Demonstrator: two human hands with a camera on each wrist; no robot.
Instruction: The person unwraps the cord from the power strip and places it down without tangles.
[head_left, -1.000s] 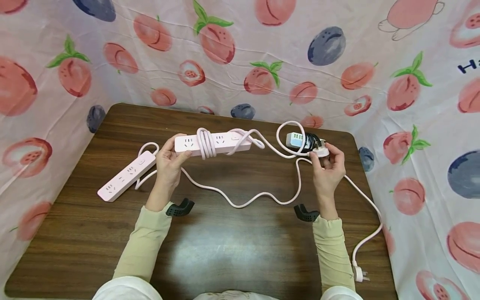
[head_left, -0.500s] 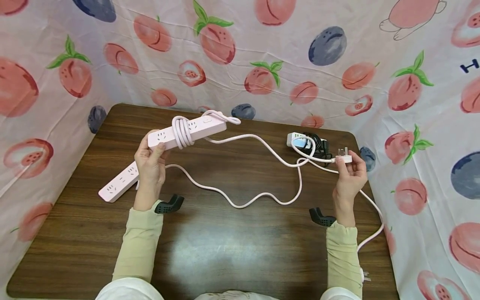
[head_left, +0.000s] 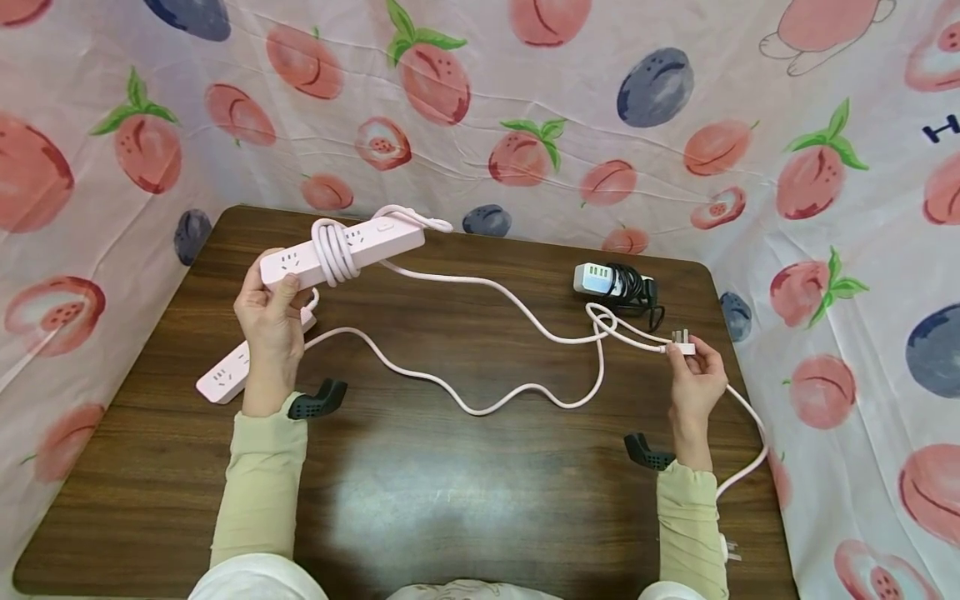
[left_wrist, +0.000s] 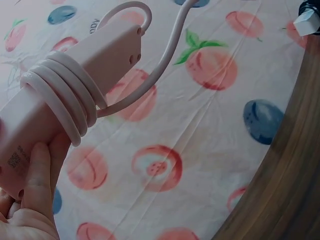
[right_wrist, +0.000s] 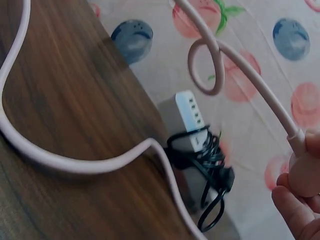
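My left hand (head_left: 268, 321) grips the left end of a pink power strip (head_left: 386, 239), raised off the table and tilted up to the right. Several turns of its own pink cord (left_wrist: 62, 95) are wrapped round its middle. From the strip the free cord (head_left: 517, 308) runs right, with a small loop near the far end. There my right hand (head_left: 696, 379) pinches the white plug (head_left: 681, 347), prongs up. Below the left hand, a second pink power strip (head_left: 225, 372) lies on the table, partly hidden by that hand and wrist.
The second strip's cord (head_left: 480, 412) waves across the brown table (head_left: 450, 517) to the right side, its plug (head_left: 729, 548) partly behind the right sleeve. At the back right lies a white-and-blue USB power strip (head_left: 597, 279) wrapped in black cable (head_left: 637, 292). Patterned cloth (head_left: 570, 83) hangs around the table.
My left hand has carried the wrapped strip left and tilted it. My right hand has drawn the plug right and toward me, stretching the cord; its loop has become smaller.
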